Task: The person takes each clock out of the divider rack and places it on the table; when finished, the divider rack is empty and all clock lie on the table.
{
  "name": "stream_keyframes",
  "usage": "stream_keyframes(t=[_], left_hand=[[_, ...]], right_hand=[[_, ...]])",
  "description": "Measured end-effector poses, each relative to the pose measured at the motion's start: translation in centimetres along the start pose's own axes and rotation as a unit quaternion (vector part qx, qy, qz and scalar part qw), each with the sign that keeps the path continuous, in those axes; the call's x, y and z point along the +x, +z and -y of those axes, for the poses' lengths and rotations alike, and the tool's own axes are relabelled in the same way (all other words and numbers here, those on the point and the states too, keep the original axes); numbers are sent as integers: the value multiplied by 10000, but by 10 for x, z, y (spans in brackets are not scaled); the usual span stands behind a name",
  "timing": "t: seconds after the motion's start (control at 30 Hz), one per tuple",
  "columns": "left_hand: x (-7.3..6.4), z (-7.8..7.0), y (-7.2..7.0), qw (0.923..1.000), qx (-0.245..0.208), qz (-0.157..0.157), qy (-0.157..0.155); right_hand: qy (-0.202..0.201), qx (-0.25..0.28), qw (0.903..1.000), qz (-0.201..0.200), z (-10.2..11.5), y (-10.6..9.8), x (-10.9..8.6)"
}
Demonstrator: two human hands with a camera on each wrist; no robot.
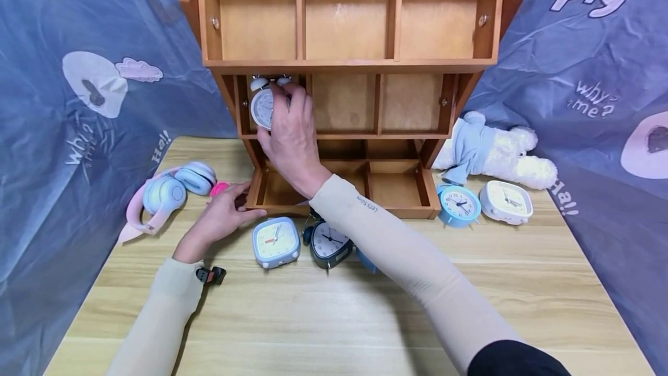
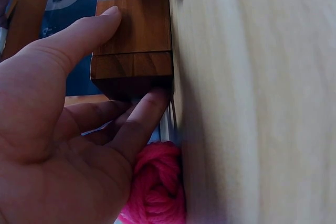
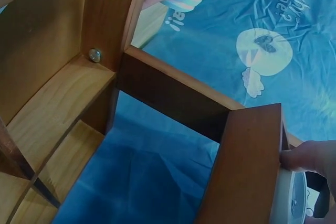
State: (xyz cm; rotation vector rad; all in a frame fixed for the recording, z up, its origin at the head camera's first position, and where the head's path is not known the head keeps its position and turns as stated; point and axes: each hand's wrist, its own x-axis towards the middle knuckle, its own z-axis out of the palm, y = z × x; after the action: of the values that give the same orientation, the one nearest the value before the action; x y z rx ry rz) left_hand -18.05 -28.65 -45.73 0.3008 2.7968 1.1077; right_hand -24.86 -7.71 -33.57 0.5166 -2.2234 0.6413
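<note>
A white twin-bell alarm clock (image 1: 261, 110) is in my right hand (image 1: 293, 141), upright at the left compartment of the middle tier of a wooden three-tier shelf (image 1: 349, 65). In the right wrist view my thumb lies on the edge of the white clock (image 3: 289, 195), beside a wooden wall; the fingers are mostly out of frame. My left hand (image 1: 223, 214) grips the front left corner of the bottom tier. The left wrist view has its thumb over the wooden front (image 2: 134, 30) and its fingers against the end.
Before the shelf stand a blue square clock (image 1: 276, 242), a black clock (image 1: 330, 243) and something blue, mostly behind my right arm. Headphones (image 1: 164, 195) and pink yarn (image 2: 156, 187) lie left. At right are a light-blue clock (image 1: 460, 205), a white clock (image 1: 506, 202) and a plush toy (image 1: 503, 149).
</note>
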Motion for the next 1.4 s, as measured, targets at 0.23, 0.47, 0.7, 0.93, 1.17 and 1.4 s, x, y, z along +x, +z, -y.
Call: stream_keyframes(t=[0.23,0.47,0.7,0.93,1.17,1.4], left_hand=[[0,-1,-1,10000,13,-1,-21],[0,-1,-1,10000,-19,23,-11],[0,-3,0,10000,-49,39,-52],[-1,-2,0,9999,-107,57,-86],[-3,-2,0,10000,-24,39,-84],[-3,-3,0,10000,37,31,-87]], right_hand=[[-118,43,9999,-26,2,-5,3],[-115,40,9999,64,4,-8,1],[-158,56,9998,49,4,-9,2],[-196,96,9998,14,5,-9,2],[-285,111,9995,24,9,-13,0],[-281,124,9995,34,9,-16,1]])
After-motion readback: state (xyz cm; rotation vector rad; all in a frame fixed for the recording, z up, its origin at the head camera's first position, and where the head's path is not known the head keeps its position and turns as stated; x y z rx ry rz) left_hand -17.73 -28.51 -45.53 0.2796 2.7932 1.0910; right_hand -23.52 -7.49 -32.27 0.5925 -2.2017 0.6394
